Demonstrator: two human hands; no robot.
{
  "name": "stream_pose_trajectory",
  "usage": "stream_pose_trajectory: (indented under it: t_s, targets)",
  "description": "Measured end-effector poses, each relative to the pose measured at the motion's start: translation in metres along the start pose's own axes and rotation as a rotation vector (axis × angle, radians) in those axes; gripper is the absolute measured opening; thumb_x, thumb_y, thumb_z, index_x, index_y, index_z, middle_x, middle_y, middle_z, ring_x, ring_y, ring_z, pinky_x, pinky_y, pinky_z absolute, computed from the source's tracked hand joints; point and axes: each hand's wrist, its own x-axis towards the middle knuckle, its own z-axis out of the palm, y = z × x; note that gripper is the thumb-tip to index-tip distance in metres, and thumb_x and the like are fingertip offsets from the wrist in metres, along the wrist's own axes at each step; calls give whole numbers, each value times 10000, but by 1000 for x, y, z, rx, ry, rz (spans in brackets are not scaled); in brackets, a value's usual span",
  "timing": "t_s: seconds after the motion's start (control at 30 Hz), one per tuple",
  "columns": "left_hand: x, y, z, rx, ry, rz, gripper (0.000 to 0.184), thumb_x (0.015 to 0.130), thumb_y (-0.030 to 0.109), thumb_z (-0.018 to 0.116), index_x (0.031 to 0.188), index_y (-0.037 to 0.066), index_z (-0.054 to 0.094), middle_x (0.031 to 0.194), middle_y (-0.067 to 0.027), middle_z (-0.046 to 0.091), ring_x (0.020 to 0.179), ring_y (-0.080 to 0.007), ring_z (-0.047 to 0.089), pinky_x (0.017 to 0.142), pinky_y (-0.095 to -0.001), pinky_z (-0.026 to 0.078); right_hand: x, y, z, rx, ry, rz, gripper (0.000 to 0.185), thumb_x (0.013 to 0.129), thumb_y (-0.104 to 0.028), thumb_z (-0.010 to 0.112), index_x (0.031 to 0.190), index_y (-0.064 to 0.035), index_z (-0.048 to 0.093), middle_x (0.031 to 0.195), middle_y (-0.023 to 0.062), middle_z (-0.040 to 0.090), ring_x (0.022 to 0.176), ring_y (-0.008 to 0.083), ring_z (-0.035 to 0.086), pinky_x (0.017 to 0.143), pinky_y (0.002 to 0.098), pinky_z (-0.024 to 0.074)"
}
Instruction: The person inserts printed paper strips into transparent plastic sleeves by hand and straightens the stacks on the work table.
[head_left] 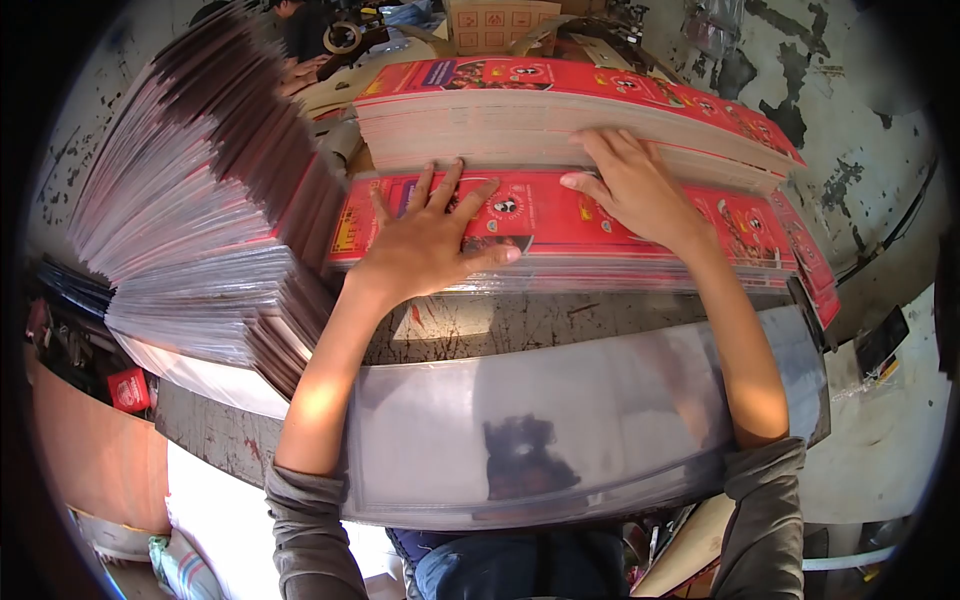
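My left hand lies flat with spread fingers on a low stack of red printed sheets. The sheets look glossy, with plastic edges showing along the front. My right hand is over the same stack, its fingers stretched out towards the pale side of a taller stack of red printed sheets behind it. Its fingertips are at that side; whether they press on it I cannot tell. Nearest my body lies a stack of clear plastic sheets, under my forearms.
A tall, fanned pile of sheets rises at the left. Scratched metal table surface shows between the stacks. A small red box sits at the lower left. Behind are a tape roll, a cardboard box and another person's hand.
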Motion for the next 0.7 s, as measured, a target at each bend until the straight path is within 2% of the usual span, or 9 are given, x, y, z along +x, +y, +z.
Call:
stream_pose_trajectory:
  t_s: [0.1, 0.17, 0.2, 0.27, 0.3, 0.37, 0.47, 0.57, 0.7]
  targets:
    - [4, -8, 6, 50, 72, 9, 831, 757, 754, 315, 1407, 251, 197, 1479, -115, 97, 1359, -322, 81, 1036, -625, 82, 14, -16, -20, 86, -147, -7, 442, 854, -442, 498, 969, -17, 541, 891, 157, 576, 861, 332, 550, 805, 440, 412]
    - [3, -6, 6, 50, 115, 9, 822, 761, 748, 321, 1404, 249, 208, 1473, -120, 125, 1360, -308, 96, 1044, -610, 88, 22, -22, -27, 237, -487, 77, 447, 845, -446, 510, 954, -15, 555, 946, 150, 563, 924, 328, 535, 832, 434, 406]
    - [3, -6, 8, 47, 112, 8, 822, 761, 748, 321, 1404, 249, 208, 1473, -120, 125, 1360, -308, 96, 1044, -610, 88, 25, -24, -31, 238, -490, 77, 447, 845, -446, 510, 954, -15, 555, 946, 150, 563, 924, 328, 535, 832, 434, 406]
    - [4, -7, 9, 40, 136, 14, 813, 765, 742, 322, 1400, 245, 222, 1465, -123, 149, 1358, -308, 104, 1040, -616, 93, 29, -27, -36, 228, -743, 190, 359, 836, -353, 570, 986, -27, 552, 1084, 130, 512, 1018, 320, 490, 919, 437, 353]
    - [5, -7, 9, 37, 135, 14, 813, 765, 742, 322, 1400, 245, 222, 1465, -123, 149, 1358, -308, 104, 1040, -616, 93, 27, -23, -34, 227, -747, 190, 359, 836, -353, 570, 986, -27, 552, 1084, 130, 512, 1018, 320, 490, 919, 437, 353]
    - [5, -7, 11, 56, 161, 16, 805, 768, 737, 324, 1394, 237, 237, 1454, -127, 178, 1357, -305, 111, 1036, -621, 98, 20, -8, -29, -5, -166, 25, 358, 832, -320, 584, 1063, -50, 543, 1172, 125, 487, 1058, 305, 485, 931, 439, 354]
    - [2, -5, 8, 16, 158, 17, 801, 771, 731, 333, 1388, 226, 253, 1448, -129, 188, 1357, -303, 112, 1032, -625, 102, 20, 10, -33, -191, 35, 60, 388, 829, -297, 588, 1141, -77, 515, 1238, 127, 462, 1086, 297, 480, 945, 452, 344]
    - [3, -6, 9, 52, 166, 7, 795, 774, 719, 351, 1385, 217, 263, 1446, -129, 194, 1355, -303, 120, 1030, -627, 101, 8, 33, -28, -223, -48, 204, 385, 842, -252, 569, 1182, -89, 486, 1217, 130, 487, 1084, 301, 481, 952, 463, 336]
    - [3, -4, 10, 40, 174, 3, 784, 780, 704, 366, 1384, 215, 268, 1446, -128, 193, 1354, -303, 126, 1029, -628, 100, 6, 51, -24, -190, 1, 136, 282, 854, -194, 541, 1105, -68, 509, 1079, 101, 557, 1021, 268, 512, 861, 464, 373]
